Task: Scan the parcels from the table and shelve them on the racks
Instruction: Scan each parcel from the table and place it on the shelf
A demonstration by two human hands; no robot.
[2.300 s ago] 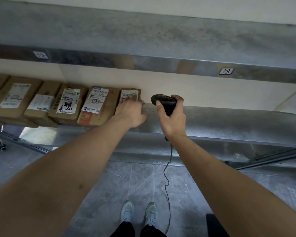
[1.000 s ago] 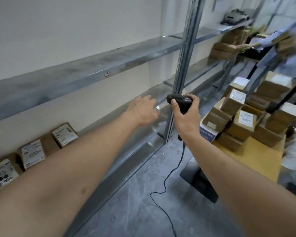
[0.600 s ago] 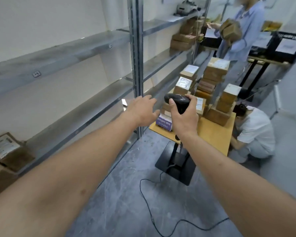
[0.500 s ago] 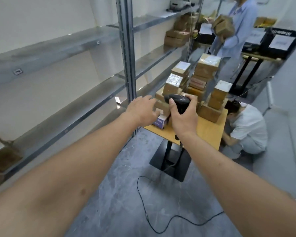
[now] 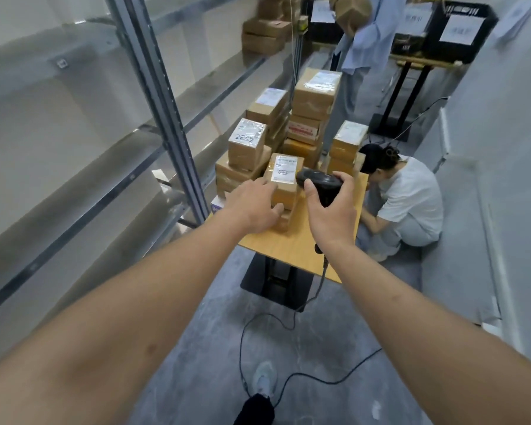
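Head view. The left hand [image 5: 253, 207] reaches over the near parcel [image 5: 284, 179], fingers extended and loosely spread, resting on or just above its left edge; contact cannot be confirmed and it grips nothing. The right hand [image 5: 330, 210] is curled firmly round a black handheld scanner [image 5: 319, 182], whose head sits just beside the parcel's right side, near the white label [image 5: 284, 173] on its top face. This parcel stands on other boxes at the front of the wooden table [image 5: 292, 250], with taller stacked parcels [image 5: 314, 96] close behind it.

Risks, as judged:
- Lifting the near parcel one-handed may drag or tip the neighbouring box marked in pen [image 5: 247, 144], since the boxes stand tightly packed and unevenly stacked.
- The label is under glossy tape; glare could cause a failed read, and the scanner head looks too far to the side for a clean scan.
- The scanner cable [image 5: 258, 329] trails in loops across the floor beside the wearer's shoe [image 5: 262, 378]; stepping toward the metal rack [image 5: 154, 96] could snag it and jerk the scanner.
- A crouching person [image 5: 408, 194] is just beside the table's far edge; a toppled stack would fall that way.
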